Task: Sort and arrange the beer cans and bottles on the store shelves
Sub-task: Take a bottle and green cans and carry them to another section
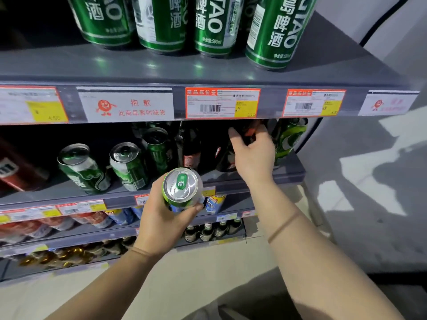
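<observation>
Grey metal store shelving, several tiers, seen from above and in front. Pale floor at 6 o'clock; grey wall and floor with light patches at 3 o'clock.

Top shelf [161,65], 12 o'clock: four tall green cans [215,24] upright in a row. Its front rail carries price tags [222,103] and an out-of-stock card [126,105].

Middle shelf [231,176], centre: the right hand [251,153] reaches in under the rail, fingers curled round a dark bottle [227,155] near the right end; grip looks closed on it, though the fingertips are lost in shadow. Thin band on that forearm.

Left hand [161,213], at 6 o'clock from the bottle and in front of the shelf edge, clamps a green can [181,187] upright, silver top with green tab facing the camera, thumb across its near side.

Around: two green cans [128,167] at 9 o'clock on the middle shelf, a third darker one behind them, another dark bottle [190,148] just left of the held one, a green-and-white can [290,137] at the far right touching or just beside the right hand's knuckles. Red cartons [13,172] at far left. Lower tiers hold red cans, blue-yellow cans [213,203], small green bottles [208,230], gold-topped items; detail blurred.
</observation>
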`<control>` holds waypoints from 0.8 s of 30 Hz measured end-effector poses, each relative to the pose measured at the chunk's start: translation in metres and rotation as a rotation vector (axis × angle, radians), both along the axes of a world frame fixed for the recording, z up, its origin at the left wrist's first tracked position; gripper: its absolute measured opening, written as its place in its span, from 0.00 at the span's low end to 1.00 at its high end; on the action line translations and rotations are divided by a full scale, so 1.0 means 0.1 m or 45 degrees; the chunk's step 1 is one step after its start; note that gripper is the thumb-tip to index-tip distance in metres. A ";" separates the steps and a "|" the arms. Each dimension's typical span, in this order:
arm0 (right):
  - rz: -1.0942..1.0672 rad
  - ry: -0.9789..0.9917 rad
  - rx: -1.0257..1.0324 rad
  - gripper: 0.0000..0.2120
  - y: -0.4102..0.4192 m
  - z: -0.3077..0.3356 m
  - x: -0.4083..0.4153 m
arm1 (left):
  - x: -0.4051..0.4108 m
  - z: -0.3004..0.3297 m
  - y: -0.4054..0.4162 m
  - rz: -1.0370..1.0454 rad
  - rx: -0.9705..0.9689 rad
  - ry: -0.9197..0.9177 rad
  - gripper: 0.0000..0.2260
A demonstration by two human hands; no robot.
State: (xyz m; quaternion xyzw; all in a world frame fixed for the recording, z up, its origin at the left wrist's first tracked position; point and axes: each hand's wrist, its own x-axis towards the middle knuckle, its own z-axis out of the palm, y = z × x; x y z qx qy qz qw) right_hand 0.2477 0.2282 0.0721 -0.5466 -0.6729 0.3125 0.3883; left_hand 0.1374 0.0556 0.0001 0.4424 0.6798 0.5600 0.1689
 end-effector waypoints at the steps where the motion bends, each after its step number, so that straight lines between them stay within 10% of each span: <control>1: 0.004 -0.032 -0.022 0.18 0.09 0.02 -0.05 | -0.03 -0.03 -0.02 -0.013 -0.025 -0.034 0.34; 8: 0.057 -0.354 -0.057 0.26 0.40 0.09 -0.29 | -0.13 -0.06 -0.02 -0.028 -0.142 -0.193 0.33; 16: 0.057 -0.174 -0.078 0.26 0.30 0.13 -0.18 | -0.20 -0.01 0.07 0.010 -0.213 -0.271 0.28; 24: -0.364 -0.448 -0.069 0.37 0.08 -0.36 0.45 | -0.13 -0.05 0.16 0.039 -0.196 -0.350 0.27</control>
